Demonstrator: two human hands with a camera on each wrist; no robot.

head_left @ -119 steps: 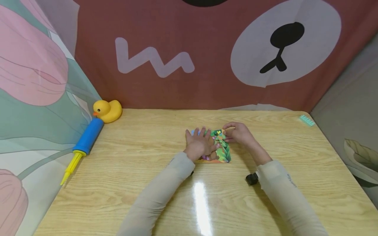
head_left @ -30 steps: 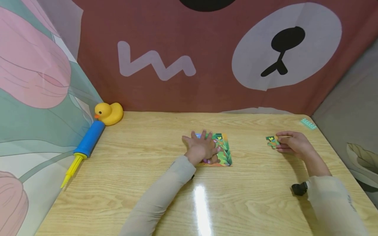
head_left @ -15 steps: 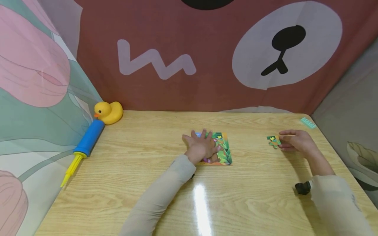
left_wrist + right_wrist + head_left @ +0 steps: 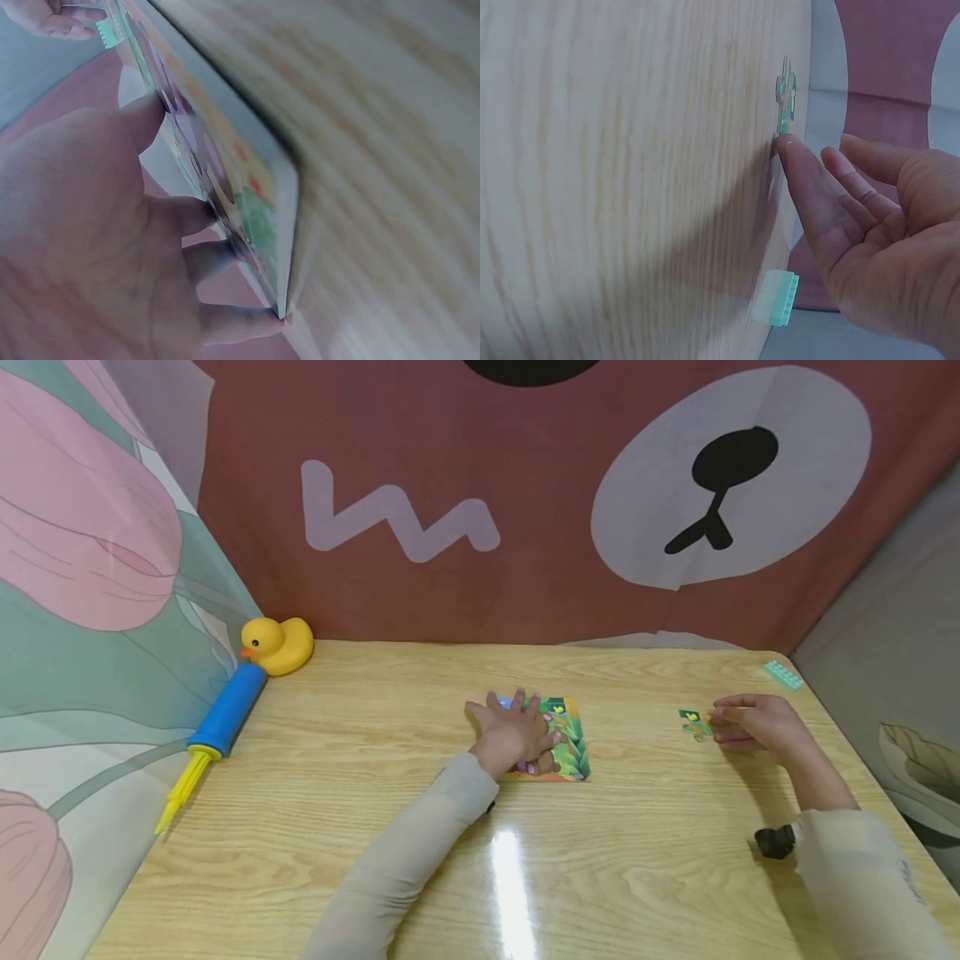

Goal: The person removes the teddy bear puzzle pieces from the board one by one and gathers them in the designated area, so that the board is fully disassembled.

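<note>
My left hand (image 4: pixel 508 737) lies with spread fingers on a colourful picture puzzle (image 4: pixel 576 760), covering most of it. In the left wrist view, its fingertips press on the face of the thick puzzle board (image 4: pixel 259 214). Over on the right, a small green and orange jigsaw piece (image 4: pixel 692 720) lies on the table. My right hand (image 4: pixel 757 724) is just beside that piece, its fingers loosely bent and not gripping it. One fingertip is at the near edge of the jigsaw piece (image 4: pixel 786 105) in the right wrist view; whether it touches the piece or only the table, I cannot tell.
A yellow rubber duck (image 4: pixel 277 646) and a blue hand pump (image 4: pixel 227 710) with a yellow nozzle stand along the left edge. A mint toy brick (image 4: pixel 783 675) sits at the far right corner. Printed cloth (image 4: pixel 420 602) hangs behind the wooden table (image 4: pixel 360 710).
My right hand has moved from the puzzle to the right, carrying the jigsaw piece, and has let it go on the table. My left hand has stayed on the puzzle.
</note>
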